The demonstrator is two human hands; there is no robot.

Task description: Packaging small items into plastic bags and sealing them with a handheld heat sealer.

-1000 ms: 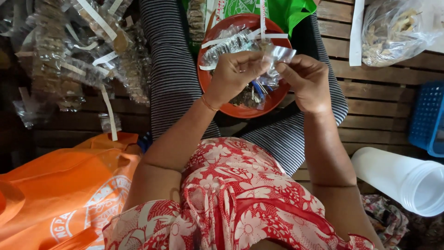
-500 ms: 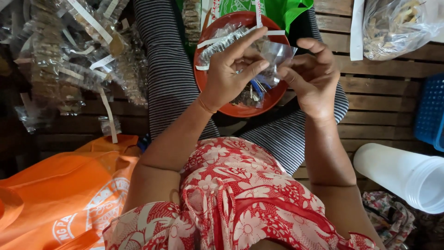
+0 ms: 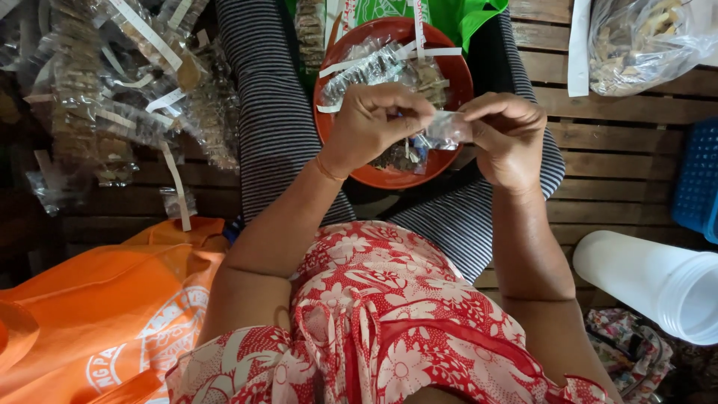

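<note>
Over a red bowl (image 3: 449, 67), left hand (image 3: 374, 123) and right hand (image 3: 508, 138) pinch a light, crinkly clear packet (image 3: 451, 129) by its edges.

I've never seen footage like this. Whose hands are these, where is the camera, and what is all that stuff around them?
There is no machine here: these are a person's two bare hands, filmed by one camera worn on the head, looking down over the lap. The left hand and the right hand pinch a small clear plastic packet between them, above a red bowl that holds more clear packets with white paper strips. The bowl sits between legs in striped trousers. On the left lies a heap of filled packets and an orange bag; on the right, a white plastic tub, a blue basket and a large clear bag on wooden slats.
</note>
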